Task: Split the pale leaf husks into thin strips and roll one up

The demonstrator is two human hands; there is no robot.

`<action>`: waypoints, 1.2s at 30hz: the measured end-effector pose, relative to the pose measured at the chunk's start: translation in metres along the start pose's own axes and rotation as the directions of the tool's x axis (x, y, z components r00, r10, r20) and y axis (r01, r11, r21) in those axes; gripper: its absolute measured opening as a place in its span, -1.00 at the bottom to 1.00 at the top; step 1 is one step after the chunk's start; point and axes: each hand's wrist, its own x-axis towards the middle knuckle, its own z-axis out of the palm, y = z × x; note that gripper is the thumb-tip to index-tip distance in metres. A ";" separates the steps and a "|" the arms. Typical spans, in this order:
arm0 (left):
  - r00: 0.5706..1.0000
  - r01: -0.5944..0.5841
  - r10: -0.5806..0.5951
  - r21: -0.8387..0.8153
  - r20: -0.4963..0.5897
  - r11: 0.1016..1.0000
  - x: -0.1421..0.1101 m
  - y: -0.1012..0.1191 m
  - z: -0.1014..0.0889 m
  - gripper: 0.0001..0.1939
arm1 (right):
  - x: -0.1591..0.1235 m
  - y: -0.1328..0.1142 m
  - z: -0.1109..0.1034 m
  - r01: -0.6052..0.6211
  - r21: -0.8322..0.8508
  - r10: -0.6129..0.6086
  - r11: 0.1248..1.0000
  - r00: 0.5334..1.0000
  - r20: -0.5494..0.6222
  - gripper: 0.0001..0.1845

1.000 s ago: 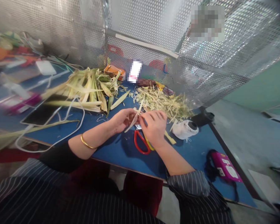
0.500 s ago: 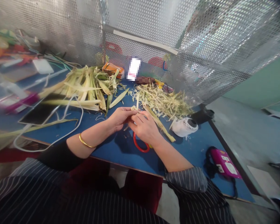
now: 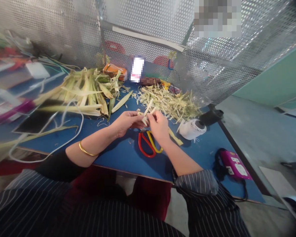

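Above the blue table, my left hand (image 3: 131, 121) pinches pale dried leaf strips (image 3: 149, 107) that look like corn husk, folded or knotted together. My right hand (image 3: 160, 126) closes its thumb and fingers on the same strips from the right, close to the left fingertips. How the strips cross between the fingers is partly hidden. Just below my hands lie scissors (image 3: 146, 148) with one red and one yellow handle, their blades mostly covered. A yellowish leaf piece (image 3: 175, 137) lies to the right of my right hand, beside a white thread cone (image 3: 192, 129).
Long leaves (image 3: 84, 87) are heaped at the left, shredded strips (image 3: 167, 100) at the back right. A white cable (image 3: 82, 123) loops beside a dark tablet-like panel (image 3: 36, 121). A magenta box (image 3: 236, 166) with a black cord sits right. A perforated metal screen (image 3: 148, 19) stands behind.
My right hand first moved over the left fingers, then back right, uncovering both scissor handles. The strips have turned and now stick up to the right. The whole view has shifted slightly.
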 end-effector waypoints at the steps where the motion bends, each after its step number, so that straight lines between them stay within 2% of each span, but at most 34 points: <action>1: 1.000 -0.011 0.011 0.010 0.004 1.000 0.000 -0.001 0.000 -0.78 | -0.001 0.000 0.001 -0.001 -0.004 0.001 1.000 1.000 -0.004 -0.73; 4: 0.999 -0.034 0.033 0.053 0.007 0.998 0.002 -0.004 -0.002 -0.76 | -0.002 0.001 0.002 -0.003 0.014 0.003 1.000 1.000 0.019 -0.73; 6: 0.998 -0.052 0.054 0.078 -0.024 0.996 0.004 -0.007 -0.003 -0.75 | -0.001 0.002 0.004 -0.057 0.085 0.051 0.995 0.996 0.072 -0.73; 10: 0.977 -0.107 0.120 0.080 -0.177 0.991 0.009 -0.010 -0.005 -0.75 | 0.000 0.001 0.005 -0.281 0.321 0.225 0.904 0.953 0.202 -0.80; 12: 0.961 -0.128 0.136 0.047 -0.241 0.991 0.011 -0.008 -0.005 -0.74 | -0.001 -0.002 0.004 -0.296 0.395 0.219 0.870 0.949 0.228 -0.86; 14: 0.953 -0.140 0.141 0.025 -0.268 0.990 0.012 -0.006 -0.005 -0.76 | -0.002 -0.006 0.002 -0.213 0.419 0.113 0.883 0.962 0.250 -0.95; 17: 0.950 -0.150 0.160 0.059 -0.268 0.987 0.011 -0.005 -0.005 -0.81 | -0.002 -0.008 -0.002 0.012 0.381 -0.143 0.925 0.937 0.318 -0.78; 19: 0.949 -0.163 0.188 0.119 -0.255 0.980 0.010 -0.005 -0.005 -0.82 | -0.001 -0.005 -0.004 0.171 0.287 -0.262 0.943 0.910 0.321 -0.73; 21: 0.949 -0.163 0.201 0.169 -0.243 0.972 0.010 -0.006 -0.005 -0.83 | -0.001 -0.002 -0.005 0.312 0.105 -0.329 0.944 0.899 0.289 -0.76; 24: 0.955 -0.154 0.195 0.188 -0.224 0.970 0.009 -0.006 -0.006 -0.83 | -0.001 -0.002 -0.008 0.491 -0.192 -0.436 0.850 0.859 0.268 -0.88; 26: 0.958 -0.154 0.196 0.203 -0.211 0.967 0.009 -0.006 -0.006 -0.83 | -0.002 -0.006 -0.010 0.573 -0.262 -0.514 0.776 0.816 0.263 -0.87; 28: 0.960 -0.154 0.203 0.243 -0.191 0.958 0.007 -0.005 -0.006 -0.83 | -0.001 -0.008 -0.012 0.599 -0.235 -0.560 0.766 0.800 0.214 -0.84; 29: 0.963 -0.153 0.204 0.268 -0.175 0.951 0.007 -0.004 -0.005 -0.83 | -0.001 -0.008 -0.012 0.589 -0.206 -0.564 0.781 0.808 0.169 -0.85; 33: 0.983 -0.141 0.171 0.331 -0.062 0.933 0.002 -0.001 -0.003 -0.81 | 0.006 -0.001 -0.014 0.473 -0.134 -0.478 0.871 0.879 -0.003 -0.89; 36: 0.990 -0.134 0.137 0.336 0.014 0.932 0.001 -0.001 -0.001 -0.79 | 0.011 0.005 -0.014 0.358 -0.202 -0.359 0.911 0.933 0.033 -0.88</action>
